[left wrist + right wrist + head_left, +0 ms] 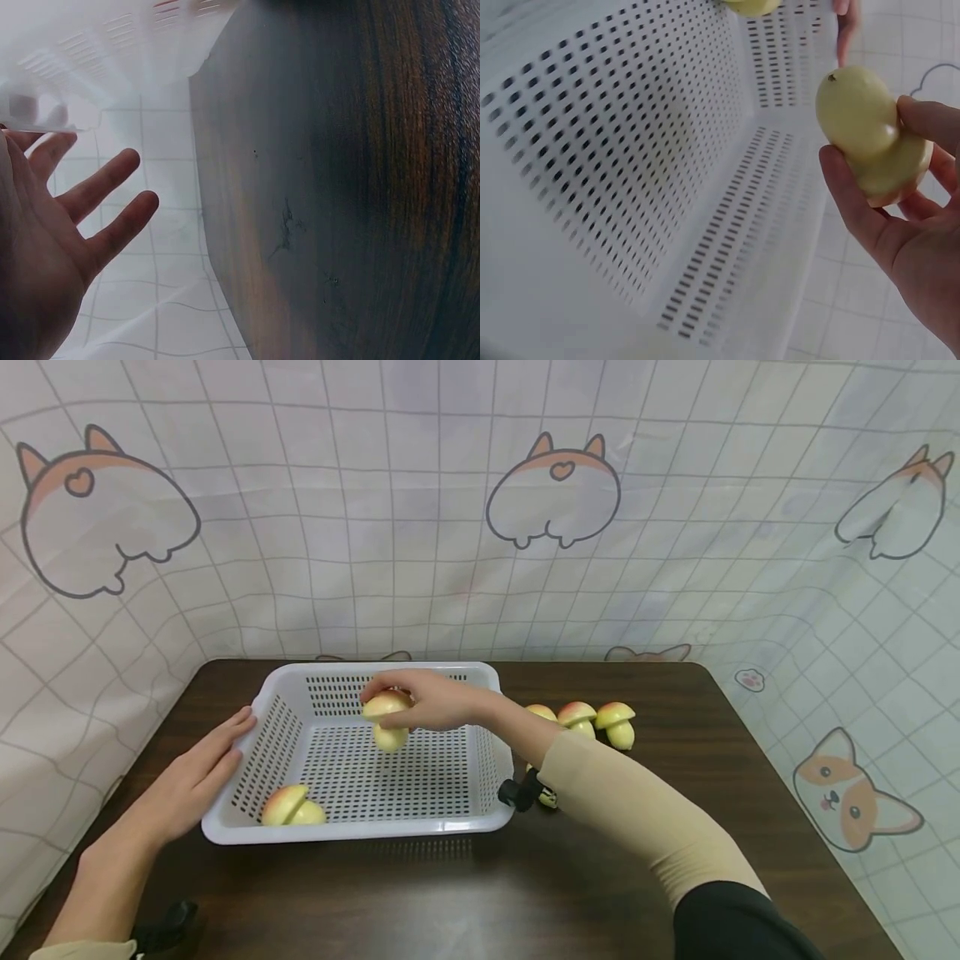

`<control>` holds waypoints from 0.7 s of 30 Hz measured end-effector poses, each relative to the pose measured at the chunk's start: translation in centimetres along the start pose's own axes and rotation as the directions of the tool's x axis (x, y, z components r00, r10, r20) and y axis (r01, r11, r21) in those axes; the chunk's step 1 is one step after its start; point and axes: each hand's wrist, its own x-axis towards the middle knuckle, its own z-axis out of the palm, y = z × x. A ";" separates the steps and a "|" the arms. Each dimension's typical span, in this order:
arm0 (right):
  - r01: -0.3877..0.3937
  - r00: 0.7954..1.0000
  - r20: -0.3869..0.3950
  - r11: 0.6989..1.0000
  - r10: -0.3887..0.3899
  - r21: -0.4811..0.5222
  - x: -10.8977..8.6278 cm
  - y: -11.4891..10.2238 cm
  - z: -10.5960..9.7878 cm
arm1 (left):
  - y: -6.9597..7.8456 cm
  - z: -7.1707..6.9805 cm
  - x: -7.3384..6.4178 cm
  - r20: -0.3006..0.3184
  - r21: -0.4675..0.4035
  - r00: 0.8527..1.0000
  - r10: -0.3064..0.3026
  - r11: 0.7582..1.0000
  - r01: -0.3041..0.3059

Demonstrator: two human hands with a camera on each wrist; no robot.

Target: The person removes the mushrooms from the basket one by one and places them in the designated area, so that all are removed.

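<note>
My right hand (438,700) grips a yellow toy mushroom (390,740) with a red-tinged cap, over the back middle of a white perforated basket (360,833). In the right wrist view, thumb and fingers pinch it where stem meets cap, and the stem's rounded end (851,105) faces away from the palm. My left hand (191,781) rests its extended fingers at the basket's left rim; the left wrist view shows those fingers (105,184) spread beside the basket wall. A second toy mushroom (285,807) lies on its side in the basket's front left corner.
Right of the basket, more toy mushrooms (617,723) lie on the dark wooden table (465,902); my right forearm (622,810) partly covers some. A wrist camera (521,792) hangs close to the basket's right rim. A patterned curtain (450,585) backs the table.
</note>
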 end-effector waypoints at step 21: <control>-0.007 0.994 -0.106 0.999 0.011 0.037 -9.1 0.2 -3.0 | -0.1 0.0 0.0 -0.006 -0.016 1.000 0.015 1.000 -0.015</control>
